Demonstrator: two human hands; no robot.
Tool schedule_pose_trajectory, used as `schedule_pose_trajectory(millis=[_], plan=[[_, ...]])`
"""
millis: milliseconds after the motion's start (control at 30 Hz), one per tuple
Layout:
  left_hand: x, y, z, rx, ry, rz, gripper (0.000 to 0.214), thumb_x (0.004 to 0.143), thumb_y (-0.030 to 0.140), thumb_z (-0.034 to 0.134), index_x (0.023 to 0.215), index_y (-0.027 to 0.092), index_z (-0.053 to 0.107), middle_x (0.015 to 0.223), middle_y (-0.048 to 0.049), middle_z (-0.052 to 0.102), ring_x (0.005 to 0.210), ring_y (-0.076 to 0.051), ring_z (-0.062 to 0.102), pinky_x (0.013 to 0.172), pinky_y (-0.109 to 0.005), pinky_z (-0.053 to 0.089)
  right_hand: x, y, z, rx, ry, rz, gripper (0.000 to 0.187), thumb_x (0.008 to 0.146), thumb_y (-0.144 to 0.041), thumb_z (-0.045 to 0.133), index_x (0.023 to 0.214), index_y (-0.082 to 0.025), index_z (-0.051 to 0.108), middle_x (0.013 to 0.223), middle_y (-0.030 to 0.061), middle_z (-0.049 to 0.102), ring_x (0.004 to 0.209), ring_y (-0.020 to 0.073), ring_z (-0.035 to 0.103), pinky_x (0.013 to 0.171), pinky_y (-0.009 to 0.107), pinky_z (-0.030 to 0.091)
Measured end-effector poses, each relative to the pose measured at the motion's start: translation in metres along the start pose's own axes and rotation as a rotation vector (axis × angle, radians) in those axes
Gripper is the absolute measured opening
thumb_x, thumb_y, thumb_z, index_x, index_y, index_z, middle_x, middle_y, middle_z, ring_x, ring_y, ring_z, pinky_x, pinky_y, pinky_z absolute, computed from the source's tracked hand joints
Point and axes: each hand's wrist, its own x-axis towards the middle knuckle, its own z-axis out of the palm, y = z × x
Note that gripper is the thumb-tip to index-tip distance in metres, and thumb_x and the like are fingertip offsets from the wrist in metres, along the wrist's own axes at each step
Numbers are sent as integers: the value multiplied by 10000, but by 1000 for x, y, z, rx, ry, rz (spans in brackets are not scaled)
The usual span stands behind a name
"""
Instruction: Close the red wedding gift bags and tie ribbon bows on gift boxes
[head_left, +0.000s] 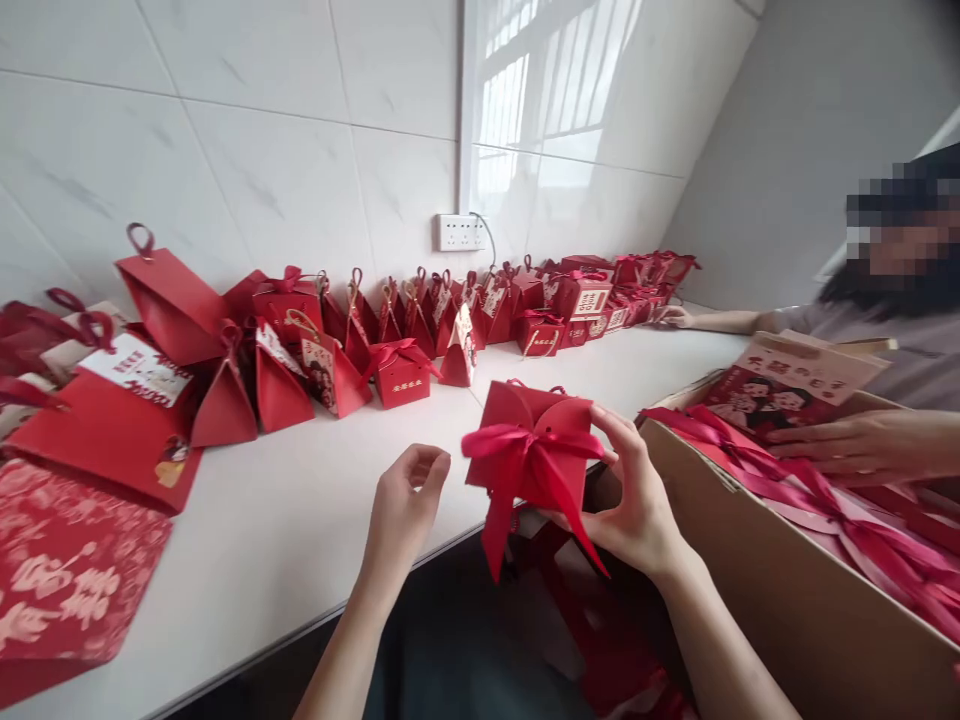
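Right hand [637,500]: closed around a red gift box [534,440], gripping its right side, thumb on the front face, fingers behind. The box is held upright over the near edge of the worktop [300,520], about midway along it, and I cannot tell whether its base touches the surface. A satin bow [517,445] is tied across the front; its tails hang down past the worktop edge.

Left hand [405,500]: empty, fingers loosely curled and half open, palm turned toward the box. It sits just left of the bow, not touching it.

Back edge of the worktop, along the tiled wall: a long row of small red boxes [420,320], many peaked with loop handles, running from the left end toward the far right corner. One small cube box with a bow [401,375] stands out in front of the row.

Left end: large flat red bags [112,440] stacked, and a patterned red sheet [67,570] at the near left corner.

Right: an open cardboard carton [750,560] just beside the right hand, filled with red ribbons [825,510] and printed cards [780,385]. A co-worker's hand [862,445] rests flat on the ribbons.

Wall socket [461,232] above the row.
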Motion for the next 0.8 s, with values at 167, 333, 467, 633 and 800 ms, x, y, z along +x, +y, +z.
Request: schedule_pose_trajectory(millis=[167,333,467,633,800], plan=[[2,-31,34,435,-161,461,356,863,403,517,1132,185,604,1164,-114,650,1158,-280,586,955,-456,503,-2,15,-28,396,301,503,527,816,-490,664,1271,-265,525,1235,97,632,1094,284,643,826,429,601],[6,-76,53,841,-259,687,565,796,331,560,1325,137,515,1393,-191,521,1339,-385,432,1075,-579,390,1,15,-52,889,221,769,495,900,-632,398,1105,-256,646,1185,59,695,1047,262,679,855,486,578],[10,-92,54,934,-264,722,509,841,220,411,1332,169,532,1420,-154,502,1330,-365,448,1062,-596,394,-4,12,-61,974,194,783,479,871,-642,446,1092,-280,669,1202,22,692,1082,239,667,989,509,491],[9,-86,52,990,-270,720,537,827,172,365,1334,170,544,1421,-137,504,1326,-344,458,1072,-576,395,-9,9,-66,912,205,792,508,825,-683,493,1072,-270,656,1150,38,713,1067,262,672,914,511,546],[8,-88,52,963,-283,706,550,833,155,353,1358,158,518,1456,-144,460,1362,-349,409,1096,-586,353,-17,3,-70,392,372,740,476,726,-568,707,1047,-234,596,1065,90,701,987,283,685,793,435,602]])
